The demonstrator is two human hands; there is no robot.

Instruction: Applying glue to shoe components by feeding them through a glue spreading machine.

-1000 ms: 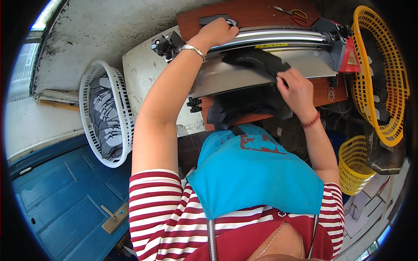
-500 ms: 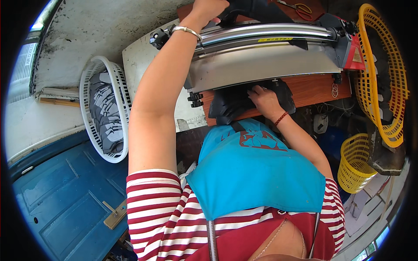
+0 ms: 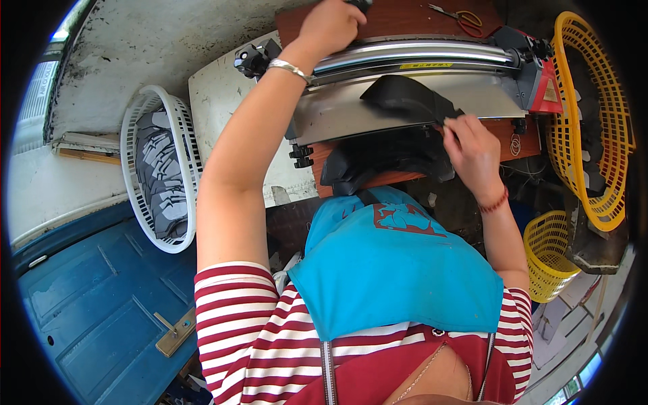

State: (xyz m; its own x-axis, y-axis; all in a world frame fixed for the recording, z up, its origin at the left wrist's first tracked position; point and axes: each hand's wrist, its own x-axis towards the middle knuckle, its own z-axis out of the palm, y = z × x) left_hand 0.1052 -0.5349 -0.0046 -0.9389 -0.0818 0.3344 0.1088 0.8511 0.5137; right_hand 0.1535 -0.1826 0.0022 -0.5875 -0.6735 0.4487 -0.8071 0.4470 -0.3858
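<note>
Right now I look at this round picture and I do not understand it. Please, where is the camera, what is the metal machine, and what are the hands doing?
The camera sits on the person's head and looks down, so the edges bend. The forearms reach up from below. On a wooden bench stands a long metal machine with a shiny roller. The left hand rests at the machine's top. The right hand holds a black flat piece against its sloped plate. More black pieces lie below. A white basket with grey pieces stands left, yellow baskets right.
</note>
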